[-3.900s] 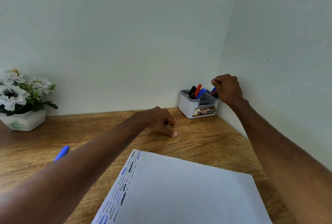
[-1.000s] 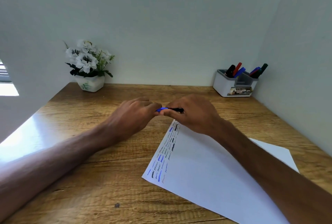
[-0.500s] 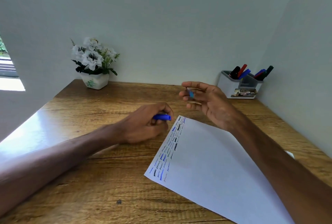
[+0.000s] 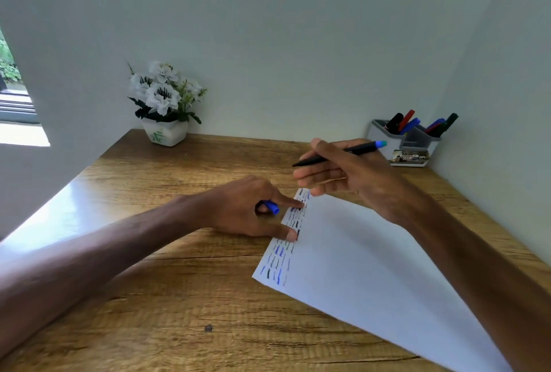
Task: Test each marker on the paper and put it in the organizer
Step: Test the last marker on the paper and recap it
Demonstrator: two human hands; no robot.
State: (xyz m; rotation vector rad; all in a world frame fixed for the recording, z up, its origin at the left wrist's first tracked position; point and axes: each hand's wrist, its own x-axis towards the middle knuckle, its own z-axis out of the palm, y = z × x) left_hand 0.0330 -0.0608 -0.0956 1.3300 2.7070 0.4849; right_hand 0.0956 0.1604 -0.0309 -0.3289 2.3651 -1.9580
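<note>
My right hand [image 4: 346, 176] holds an uncapped black marker [image 4: 357, 149] with a blue end above the top corner of the paper, tip pointing left. The marker's blue cap [image 4: 272, 207] sits tucked in my left hand [image 4: 253, 207], while that hand's forefinger and thumb press on the left edge of the white paper [image 4: 372, 276]. Blue, black and red test strokes run along that edge. The white and grey organizer [image 4: 408, 145] stands in the far right corner and holds several markers.
A white pot of white flowers [image 4: 164, 109] stands at the back left of the wooden desk [image 4: 179, 297]. Walls close the desk at the back and right. A window opening shows at the far left.
The two hands pulled the cap off the marker. My left hand moved down with the cap onto the paper's edge; my right hand turned the marker so its tip points left.
</note>
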